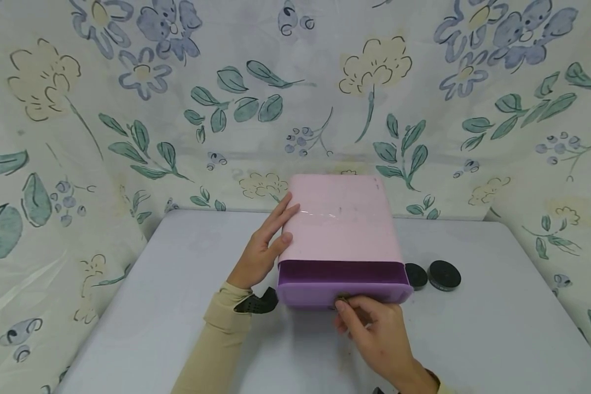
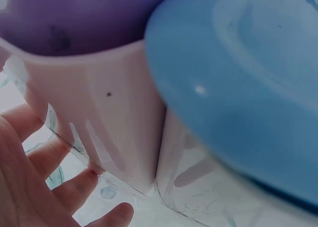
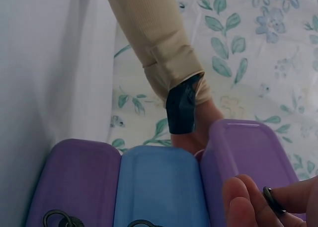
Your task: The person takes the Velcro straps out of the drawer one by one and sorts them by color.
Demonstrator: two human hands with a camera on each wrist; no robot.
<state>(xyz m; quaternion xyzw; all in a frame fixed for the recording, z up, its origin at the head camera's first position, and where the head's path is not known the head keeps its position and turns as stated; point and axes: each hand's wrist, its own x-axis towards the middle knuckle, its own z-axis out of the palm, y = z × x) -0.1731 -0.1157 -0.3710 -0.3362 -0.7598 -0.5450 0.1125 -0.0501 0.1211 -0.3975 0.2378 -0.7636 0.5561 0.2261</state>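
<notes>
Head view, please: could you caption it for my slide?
Left hand steadies a pink box while right hand pinches its purple drawer.

The pink cabinet wall [image 2: 104, 103] fills the centre, viewed very close and blurred. Above it lies a purple surface [image 2: 74, 13]. To its right, a blue rounded drawer front [image 2: 238, 83] overlaps it. Below left of the wall, the left hand [image 2: 35, 182] has straight fingers [image 2: 74, 189] touching the wall's lower edge.
</notes>
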